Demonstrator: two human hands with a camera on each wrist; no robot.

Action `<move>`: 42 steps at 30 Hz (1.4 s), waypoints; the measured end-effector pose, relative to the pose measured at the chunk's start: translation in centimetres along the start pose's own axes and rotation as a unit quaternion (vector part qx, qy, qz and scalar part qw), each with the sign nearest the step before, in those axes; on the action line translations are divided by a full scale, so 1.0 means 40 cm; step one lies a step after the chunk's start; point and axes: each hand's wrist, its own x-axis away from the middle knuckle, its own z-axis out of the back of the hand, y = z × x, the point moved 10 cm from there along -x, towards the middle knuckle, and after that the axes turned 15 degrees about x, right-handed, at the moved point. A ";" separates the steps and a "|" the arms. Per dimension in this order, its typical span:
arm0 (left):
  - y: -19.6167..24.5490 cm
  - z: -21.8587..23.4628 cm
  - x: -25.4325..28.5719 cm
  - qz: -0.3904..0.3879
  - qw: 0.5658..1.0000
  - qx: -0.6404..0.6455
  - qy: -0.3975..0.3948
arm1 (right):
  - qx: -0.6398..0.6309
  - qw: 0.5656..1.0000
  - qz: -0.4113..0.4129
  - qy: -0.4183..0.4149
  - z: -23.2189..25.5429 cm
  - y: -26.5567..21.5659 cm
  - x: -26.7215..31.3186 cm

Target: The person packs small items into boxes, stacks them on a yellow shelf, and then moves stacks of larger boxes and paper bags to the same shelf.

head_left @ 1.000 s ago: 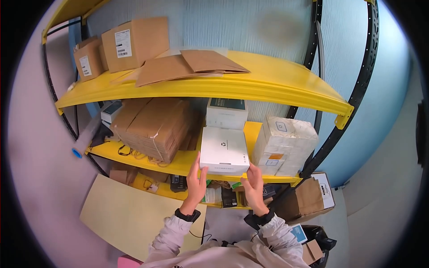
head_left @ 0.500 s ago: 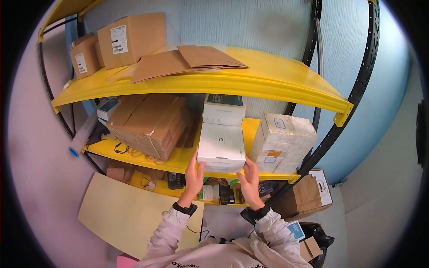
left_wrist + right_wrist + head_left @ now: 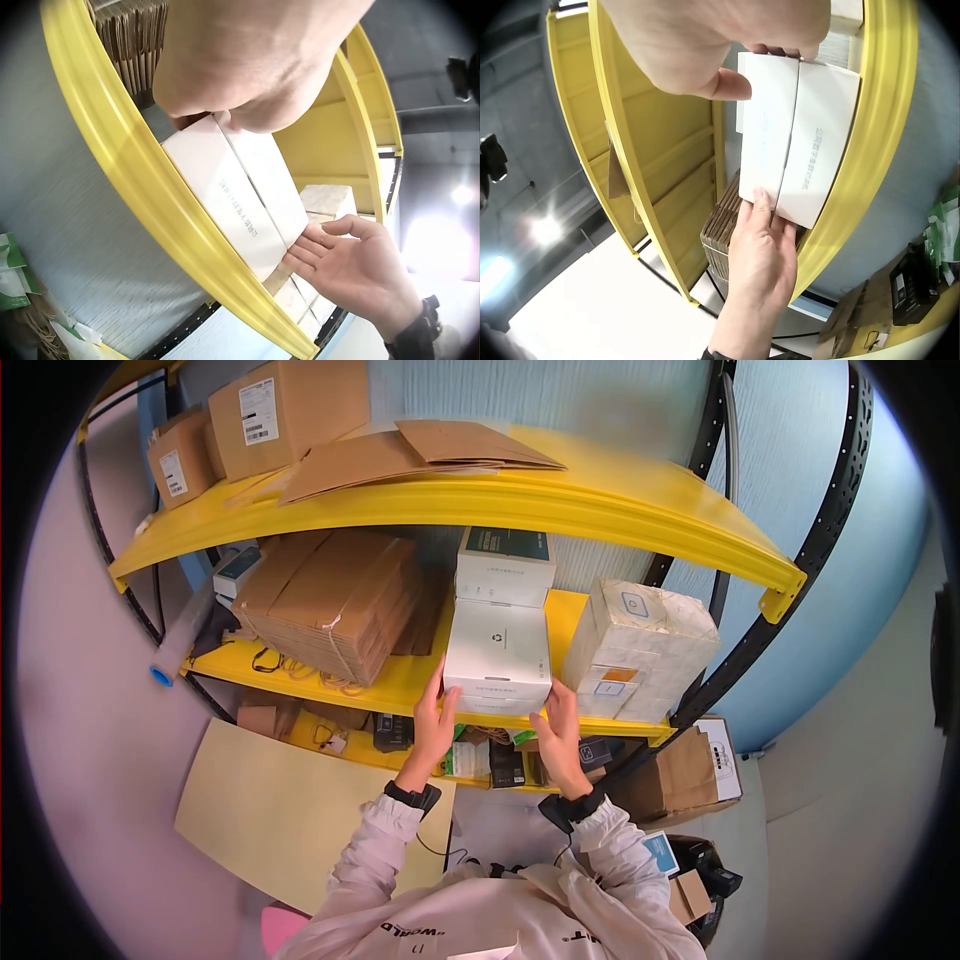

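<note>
Two white boxes are stacked at the middle shelf's front edge, the upper box (image 3: 500, 645) squarely over the lower box (image 3: 495, 705). My left hand (image 3: 432, 730) lies against the stack's left side, its thumb on the front; in the right wrist view that left hand (image 3: 761, 259) has nearly straight fingers. On the right side rests my right hand (image 3: 562, 745); the left wrist view shows this right hand (image 3: 352, 270) palm up, straight fingertips touching the stack's corner. Its far fingers are partly hidden in the right wrist view.
Behind the stack stands a white box with a dark green top (image 3: 505, 560). Bundled flat cardboard (image 3: 320, 605) lies left, a taped white package (image 3: 640, 650) stands right. Overhead runs a yellow shelf (image 3: 470, 505). A pale table (image 3: 300, 810) stands lower left.
The head view has shifted, so shelves and boxes appear higher in the picture. More of the stack's front shows. Both hands remain at its sides.
</note>
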 end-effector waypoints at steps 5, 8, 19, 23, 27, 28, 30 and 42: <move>0.010 -0.002 -0.003 0.026 1.000 0.009 -0.011 | 0.017 1.000 0.003 -0.004 -0.006 -0.010 0.004; 0.025 0.003 -0.017 0.007 1.000 -0.002 -0.009 | 0.129 0.991 0.006 0.042 0.014 -0.039 0.013; 0.083 -0.009 -0.282 0.059 0.997 0.045 -0.033 | 0.077 0.993 0.029 0.079 0.015 -0.156 -0.219; 0.088 -0.032 -0.354 0.093 0.995 0.031 -0.037 | 0.023 0.993 -0.068 0.097 0.017 -0.145 -0.306; 0.057 -0.048 -0.426 0.095 0.995 0.029 -0.029 | 0.050 0.986 -0.096 0.128 0.022 -0.118 -0.374; 0.047 -0.051 -0.446 0.087 0.996 0.015 -0.027 | 0.046 0.985 -0.094 0.138 0.023 -0.096 -0.396; 0.025 -0.058 -0.482 0.077 0.997 0.004 -0.025 | 0.045 0.984 -0.088 0.148 0.025 -0.093 -0.429; -0.018 -0.069 -0.526 0.047 0.997 0.020 -0.061 | 0.056 0.981 -0.122 0.142 0.012 -0.042 -0.498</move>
